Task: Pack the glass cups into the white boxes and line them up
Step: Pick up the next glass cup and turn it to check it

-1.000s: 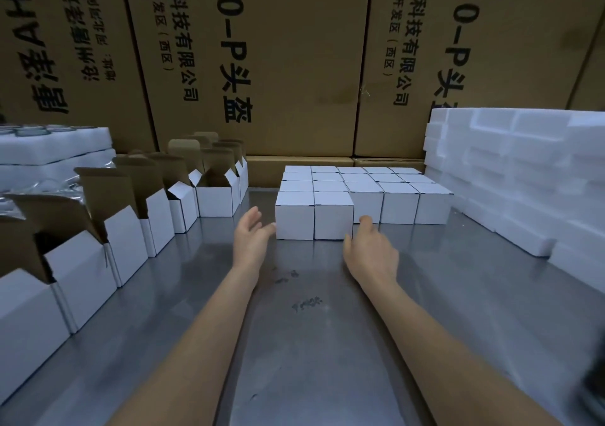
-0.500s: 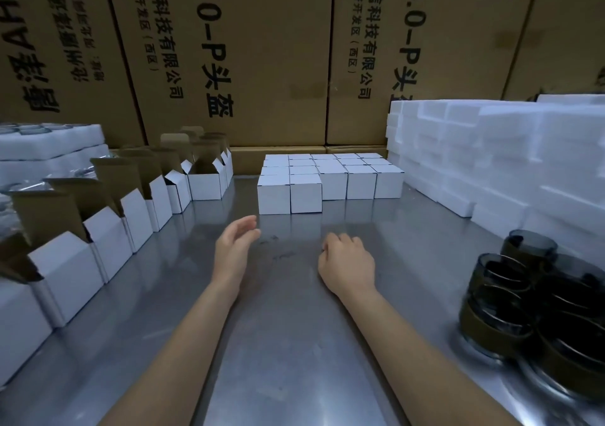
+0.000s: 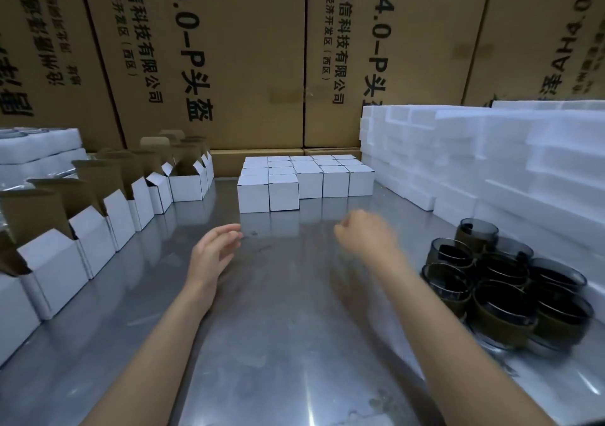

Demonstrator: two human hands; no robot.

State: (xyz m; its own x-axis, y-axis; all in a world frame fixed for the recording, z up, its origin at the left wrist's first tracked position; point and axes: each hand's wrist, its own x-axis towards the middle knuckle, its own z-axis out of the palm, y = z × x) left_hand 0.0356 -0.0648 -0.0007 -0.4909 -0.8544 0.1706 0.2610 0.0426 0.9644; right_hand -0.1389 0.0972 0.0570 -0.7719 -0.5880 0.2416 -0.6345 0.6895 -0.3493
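I see both hands empty over the steel table [image 3: 278, 343]. Left hand [image 3: 212, 255] is open, fingers spread, w/ nothing in it. Right hand [image 3: 366, 235] is blurred, fingers curled loosely, gripping nothing. Glass cups [image 3: 504, 291] cluster at right, near the foam blocks [image 3: 491, 163]. Closed boxes [image 3: 304, 180] sit in rows at the back; open boxes [image 3: 98, 229] line the left edge.

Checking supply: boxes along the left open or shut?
Open. The left boxes have brown flaps standing up; the centre block is shut, tops flat.
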